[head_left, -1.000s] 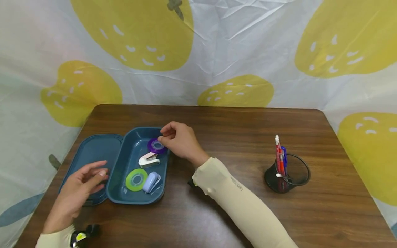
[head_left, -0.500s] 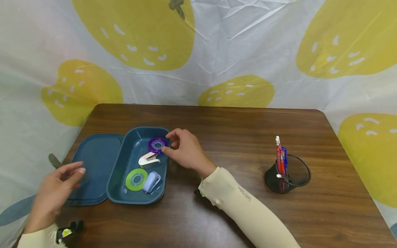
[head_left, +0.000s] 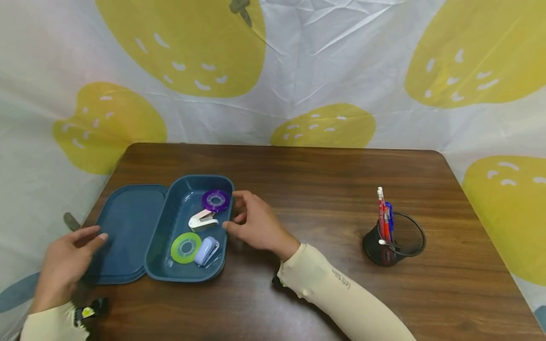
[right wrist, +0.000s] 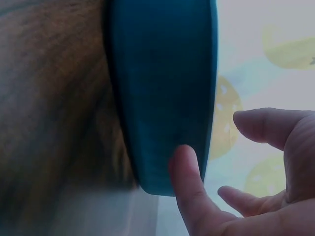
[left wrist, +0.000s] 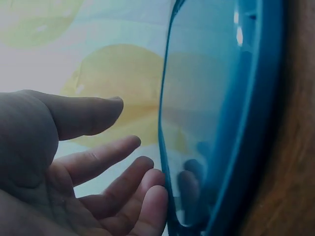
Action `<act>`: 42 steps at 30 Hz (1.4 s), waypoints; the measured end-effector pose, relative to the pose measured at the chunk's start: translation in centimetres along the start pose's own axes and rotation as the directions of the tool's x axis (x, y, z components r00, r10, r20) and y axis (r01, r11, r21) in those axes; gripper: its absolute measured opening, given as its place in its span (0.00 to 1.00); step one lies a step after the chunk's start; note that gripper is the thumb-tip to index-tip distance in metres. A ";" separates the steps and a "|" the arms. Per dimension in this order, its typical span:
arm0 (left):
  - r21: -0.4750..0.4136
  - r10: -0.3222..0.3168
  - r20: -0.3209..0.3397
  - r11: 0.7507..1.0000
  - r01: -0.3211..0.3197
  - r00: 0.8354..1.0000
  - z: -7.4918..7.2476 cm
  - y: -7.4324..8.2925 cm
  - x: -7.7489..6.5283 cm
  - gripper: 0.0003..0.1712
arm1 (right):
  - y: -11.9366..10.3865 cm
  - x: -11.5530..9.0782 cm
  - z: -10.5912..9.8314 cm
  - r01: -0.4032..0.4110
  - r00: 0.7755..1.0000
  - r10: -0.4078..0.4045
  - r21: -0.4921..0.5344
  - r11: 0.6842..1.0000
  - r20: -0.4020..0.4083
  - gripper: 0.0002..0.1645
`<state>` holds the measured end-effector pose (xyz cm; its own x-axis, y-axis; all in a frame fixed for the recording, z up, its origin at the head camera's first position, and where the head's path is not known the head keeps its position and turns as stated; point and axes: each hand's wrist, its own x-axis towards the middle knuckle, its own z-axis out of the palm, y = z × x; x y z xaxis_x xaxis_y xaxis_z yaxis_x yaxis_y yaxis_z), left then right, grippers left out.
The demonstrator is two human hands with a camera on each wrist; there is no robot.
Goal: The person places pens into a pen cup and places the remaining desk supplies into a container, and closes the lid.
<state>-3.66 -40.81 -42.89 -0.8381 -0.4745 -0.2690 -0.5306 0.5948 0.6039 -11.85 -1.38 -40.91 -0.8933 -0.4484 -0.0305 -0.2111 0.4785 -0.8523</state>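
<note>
A blue plastic box [head_left: 164, 263] stands on the table with its flat lid [head_left: 130, 232] lying open on its left. Inside the box are a purple tape roll [head_left: 207, 203], a white and pink stapler [head_left: 198, 223], a green tape roll [head_left: 176, 251] and a light blue stapler [head_left: 205, 250]. My left hand [head_left: 64, 265] is at the lid's left edge, fingers loosely bent and holding nothing. Against the box's right side, my right hand [head_left: 262, 225] has its fingers spread; in the right wrist view a finger [right wrist: 189, 172] appears to touch the outer wall.
A black mesh pen cup [head_left: 375, 244] stands tilted-looking on the right of the wooden table [head_left: 315, 189], holding red and white pencils [head_left: 381, 208] and a blue pen [head_left: 390, 218]. A fruit-print cloth [head_left: 298, 71] hangs behind the table.
My left hand has moved left, from over the lid to its outer edge. My right hand has come down from above the purple tape roll to the box's right side.
</note>
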 end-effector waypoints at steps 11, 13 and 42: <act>0.024 -0.017 -0.018 1.000 0.017 1.000 0.3 -0.6 0.4 0.33 | 0.9 -0.8 1.4 0.004 0.999 -0.007 0.059 0.998 0.048 0.46; 0.025 -0.028 -0.041 0.999 0.029 0.999 0.3 -0.6 0.3 0.33 | 1.0 -0.9 1.6 0.014 0.999 -0.017 0.062 0.998 0.051 0.46; 0.097 -0.003 -0.153 0.995 0.018 0.988 0.1 -2.2 1.3 0.23 | 1.8 -0.8 2.1 -0.015 0.999 0.010 0.096 0.995 0.047 0.47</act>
<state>-3.66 -42.67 -44.62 -0.8074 -0.5699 -0.1523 -0.5550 0.6463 0.5237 -10.65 -1.75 -43.54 -0.8758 -0.4785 -0.0639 -0.1588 0.4105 -0.8979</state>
